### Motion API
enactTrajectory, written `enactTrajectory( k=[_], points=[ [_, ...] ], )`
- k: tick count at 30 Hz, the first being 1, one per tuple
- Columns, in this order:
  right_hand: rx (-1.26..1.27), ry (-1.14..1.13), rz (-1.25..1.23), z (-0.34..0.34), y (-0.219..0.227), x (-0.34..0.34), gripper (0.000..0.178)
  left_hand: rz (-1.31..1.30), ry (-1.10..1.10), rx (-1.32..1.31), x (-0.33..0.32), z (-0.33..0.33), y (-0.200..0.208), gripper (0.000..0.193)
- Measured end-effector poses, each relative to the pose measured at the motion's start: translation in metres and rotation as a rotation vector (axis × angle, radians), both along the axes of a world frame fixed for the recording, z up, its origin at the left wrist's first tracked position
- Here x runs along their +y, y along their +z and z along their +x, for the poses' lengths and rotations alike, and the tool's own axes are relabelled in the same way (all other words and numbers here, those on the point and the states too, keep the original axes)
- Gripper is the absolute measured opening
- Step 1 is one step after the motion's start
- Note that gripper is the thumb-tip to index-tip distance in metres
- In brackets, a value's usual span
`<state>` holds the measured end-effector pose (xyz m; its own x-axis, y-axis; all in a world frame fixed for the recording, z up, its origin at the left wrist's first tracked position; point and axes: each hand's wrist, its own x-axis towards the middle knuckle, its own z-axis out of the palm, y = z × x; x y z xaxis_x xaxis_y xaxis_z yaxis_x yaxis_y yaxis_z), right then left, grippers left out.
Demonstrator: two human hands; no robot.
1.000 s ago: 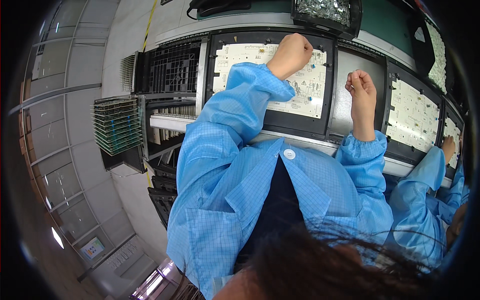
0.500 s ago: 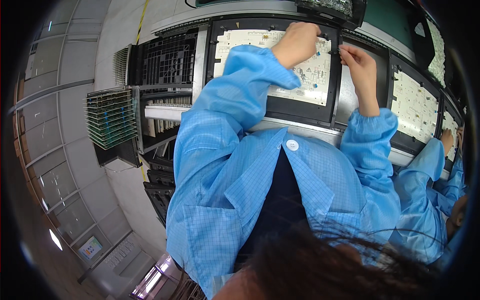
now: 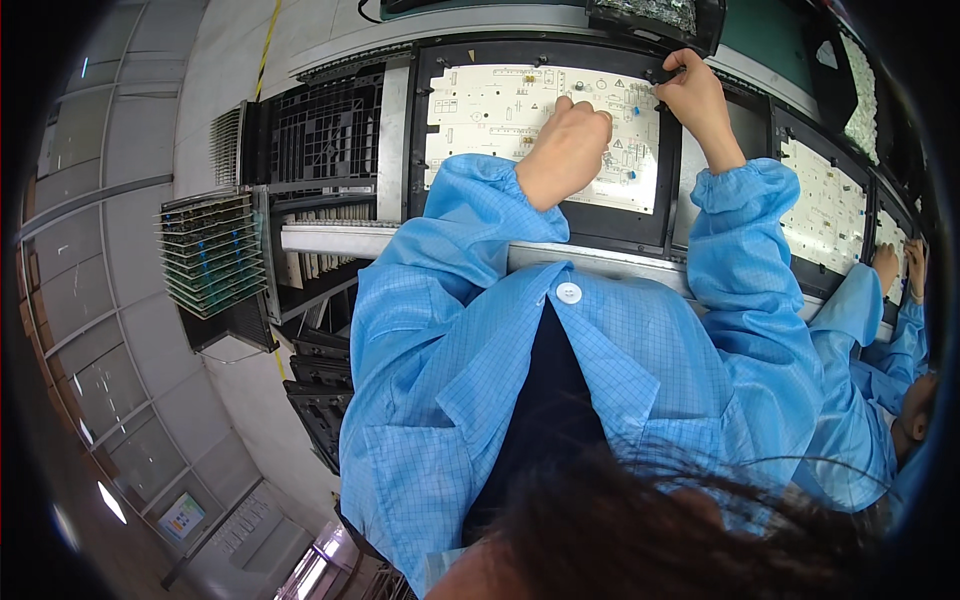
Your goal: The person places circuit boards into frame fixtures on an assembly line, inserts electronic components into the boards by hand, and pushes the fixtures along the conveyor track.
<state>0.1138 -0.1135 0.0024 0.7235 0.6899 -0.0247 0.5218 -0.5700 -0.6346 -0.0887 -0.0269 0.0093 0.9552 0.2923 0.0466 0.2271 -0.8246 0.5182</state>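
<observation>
A cream-white circuit board (image 3: 470, 140), printed with symbols and dotted with small parts, lies in a black frame (image 3: 620, 222) in front of me. My left hand (image 3: 570, 148) is over the middle of the board with its fingers curled closed, pointing down at the surface; whatever it may hold is hidden beneath it. At the frame's upper right corner, my right hand (image 3: 697, 98) has thumb and fingers bent together in a pinch. What sits between those fingertips is too small to name.
A black bin of small clear parts (image 3: 655, 12) stands beyond the frame. Rightward along the line is another framed board (image 3: 820, 205), with a co-worker's hands (image 3: 900, 265) farther on. Stacked green boards (image 3: 212, 255) stand in a rack at the left.
My left hand has come back from the board's far edge to its middle. My right hand has moved away from me and slightly left, to the frame's upper right corner.
</observation>
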Motion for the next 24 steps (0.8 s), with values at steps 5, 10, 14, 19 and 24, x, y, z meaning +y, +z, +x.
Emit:
enactTrajectory(
  k=[5,10,14,19,24],
  points=[
    [0.0,-0.033,-0.08,0.002,0.003,0.006,0.033,-0.028,-0.037,-0.034,0.0,0.002,0.003,0.011],
    [-0.166,-0.031,-0.067,-0.016,0.01,0.012,0.03,0.2,-0.077,-0.014,-0.001,0.003,-0.007,0.009],
    [-0.26,-0.022,-0.111,-0.032,0.013,0.003,0.025,0.237,-0.102,-0.095,-0.012,0.011,-0.016,0.01],
    [-0.33,0.081,0.074,-0.041,0.017,-0.01,0.022,0.224,-0.022,-0.129,-0.013,-0.006,-0.002,0.014],
    [0.044,0.283,-0.006,-0.069,0.031,-0.047,0.013,0.236,-0.103,-0.122,-0.011,0.005,-0.017,0.016]
  ],
)
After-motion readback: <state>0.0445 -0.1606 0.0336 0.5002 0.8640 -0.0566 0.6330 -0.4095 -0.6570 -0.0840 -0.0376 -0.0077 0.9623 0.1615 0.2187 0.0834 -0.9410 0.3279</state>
